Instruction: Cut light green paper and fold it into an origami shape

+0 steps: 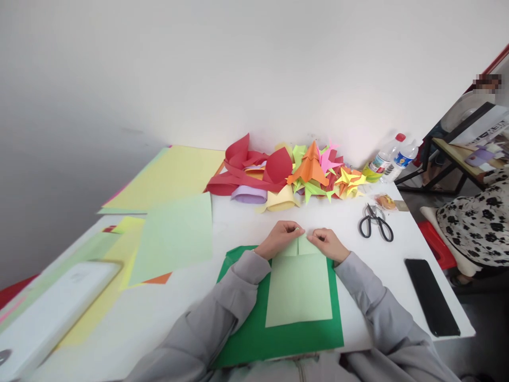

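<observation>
A pale green sheet of paper (299, 289) lies on a dark green sheet (278, 339) on the white table (246, 223) in front of me. Its far corners are folded in toward the middle. My left hand (278, 237) pinches the left folded flap at the sheet's top edge, fingers closed. My right hand (329, 243) presses the right flap, fingers closed on the paper too. Both hands nearly meet at the top centre. Grey sleeves cover my forearms.
A heap of coloured folded paper figures (310, 172) and curled red paper (250, 170) sits at the table's back. Loose sheets (170, 236) lie left. Scissors (376, 222), a black phone (431, 302) and two bottles (392, 156) lie right. A person in a flowered garment (477, 223) sits at right.
</observation>
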Tool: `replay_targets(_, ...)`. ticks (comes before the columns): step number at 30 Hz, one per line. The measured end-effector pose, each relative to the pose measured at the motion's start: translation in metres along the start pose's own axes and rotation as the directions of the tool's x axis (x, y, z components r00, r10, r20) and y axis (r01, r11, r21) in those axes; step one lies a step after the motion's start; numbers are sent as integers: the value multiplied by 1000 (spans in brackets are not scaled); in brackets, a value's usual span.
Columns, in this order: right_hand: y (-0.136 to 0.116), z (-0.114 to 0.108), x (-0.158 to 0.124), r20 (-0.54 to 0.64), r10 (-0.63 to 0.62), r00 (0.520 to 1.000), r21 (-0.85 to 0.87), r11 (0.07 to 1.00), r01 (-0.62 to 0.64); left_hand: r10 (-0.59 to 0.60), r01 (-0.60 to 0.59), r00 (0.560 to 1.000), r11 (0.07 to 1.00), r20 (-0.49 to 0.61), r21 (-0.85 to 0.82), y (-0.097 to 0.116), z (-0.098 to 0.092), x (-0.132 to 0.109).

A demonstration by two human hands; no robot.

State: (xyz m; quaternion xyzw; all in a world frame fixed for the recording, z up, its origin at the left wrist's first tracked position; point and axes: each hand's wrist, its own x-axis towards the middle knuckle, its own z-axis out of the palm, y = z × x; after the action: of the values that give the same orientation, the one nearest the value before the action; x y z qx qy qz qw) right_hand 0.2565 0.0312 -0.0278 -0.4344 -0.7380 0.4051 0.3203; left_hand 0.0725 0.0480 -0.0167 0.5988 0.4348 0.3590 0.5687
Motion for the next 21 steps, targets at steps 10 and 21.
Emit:
replay_targets(10,-1,-4,0,44,1,999,-42,999,1,-27,27,1000,999,-14,-20,2,-1,-1)
replay_targets(21,0,-7,-1,74,27,997,62,998,-32,-97,90,995,983,-39,-157,1,-7,0)
